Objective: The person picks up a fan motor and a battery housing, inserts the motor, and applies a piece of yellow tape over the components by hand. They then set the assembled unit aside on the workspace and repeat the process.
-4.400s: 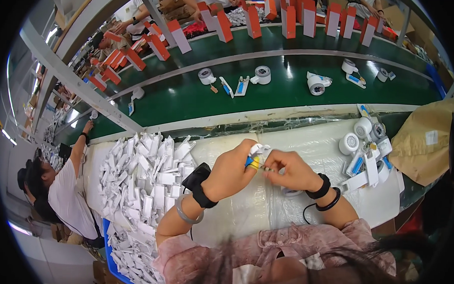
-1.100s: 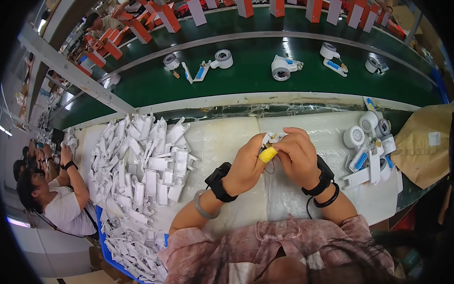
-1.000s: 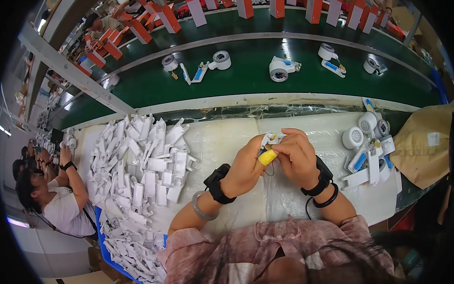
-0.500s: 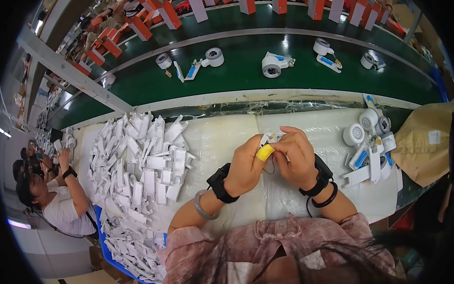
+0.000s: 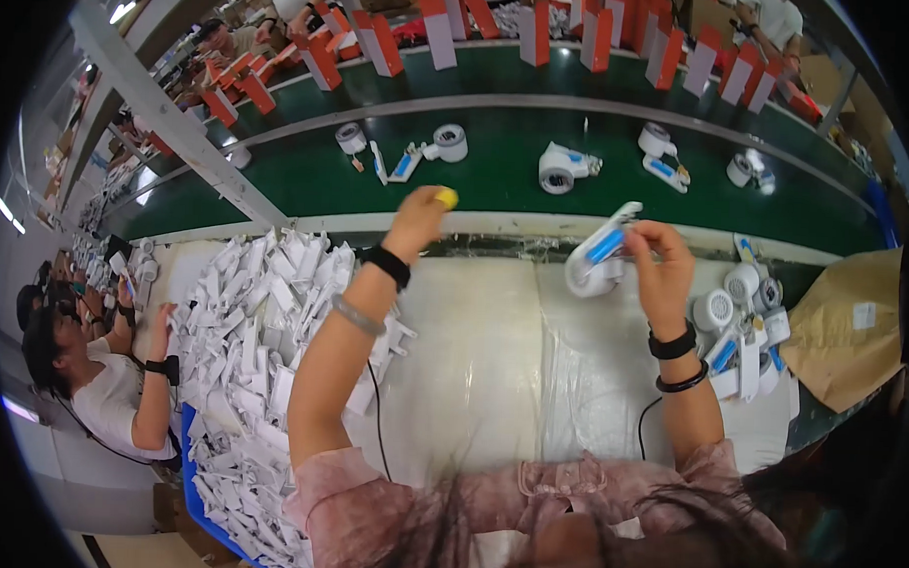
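Observation:
My right hand pinches a white handheld fan body by its handle, over the bench's far edge. A blue strip-like part shows along the handle, and the round head hangs lower left. My left hand reaches out over the front edge of the green belt, apart from the fan body. A yellow cover sits at a fingertip of that hand. Its other fingers are largely hidden, so I cannot make out whether they hold anything.
White plastic shells are heaped at left, spilling toward a blue bin. Several fan assemblies lie on the green belt. More fan parts are piled at right beside brown paper. A co-worker sits at left.
My hands were together over the bench, working on a small white piece. Now they are apart: the left has moved forward and left, the right forward and right, holding the fan body.

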The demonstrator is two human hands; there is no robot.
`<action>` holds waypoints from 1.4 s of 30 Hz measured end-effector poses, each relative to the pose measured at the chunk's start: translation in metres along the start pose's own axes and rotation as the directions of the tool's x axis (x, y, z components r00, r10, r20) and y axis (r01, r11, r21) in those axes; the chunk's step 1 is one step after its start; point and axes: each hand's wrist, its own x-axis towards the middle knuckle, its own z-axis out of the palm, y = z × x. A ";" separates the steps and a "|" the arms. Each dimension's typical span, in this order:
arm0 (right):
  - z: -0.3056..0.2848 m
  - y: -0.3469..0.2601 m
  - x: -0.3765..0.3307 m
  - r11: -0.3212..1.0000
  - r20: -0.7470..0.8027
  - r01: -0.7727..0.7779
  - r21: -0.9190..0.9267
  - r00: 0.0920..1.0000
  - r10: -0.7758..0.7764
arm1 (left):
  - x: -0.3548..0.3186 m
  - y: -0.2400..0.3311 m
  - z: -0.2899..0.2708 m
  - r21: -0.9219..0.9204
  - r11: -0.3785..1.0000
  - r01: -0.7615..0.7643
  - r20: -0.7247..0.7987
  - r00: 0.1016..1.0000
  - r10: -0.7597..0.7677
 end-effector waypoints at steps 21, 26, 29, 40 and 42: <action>-0.004 0.032 -0.015 0.993 0.141 -0.111 -0.027 0.983 0.114 | 0.081 -0.037 -0.102 -0.049 0.972 -0.229 -0.695 0.707 0.132; 0.001 0.017 -0.026 0.994 0.236 -0.067 -0.091 0.968 0.087 | -0.043 0.071 -0.052 -0.271 0.898 -0.347 -0.394 0.891 0.225; 0.009 0.008 -0.030 0.992 0.355 0.043 -0.115 0.935 0.001 | -0.094 0.066 -0.039 -0.136 0.915 -0.380 -0.128 0.923 0.364; 0.015 0.013 -0.044 0.846 0.681 0.452 -0.283 0.716 -0.155 | -0.175 0.068 0.013 0.406 0.727 -0.553 0.783 0.621 0.035; 0.020 0.010 -0.047 0.840 0.715 0.422 -0.341 0.696 -0.060 | -0.174 0.065 0.019 0.515 0.658 -0.550 0.725 0.688 0.008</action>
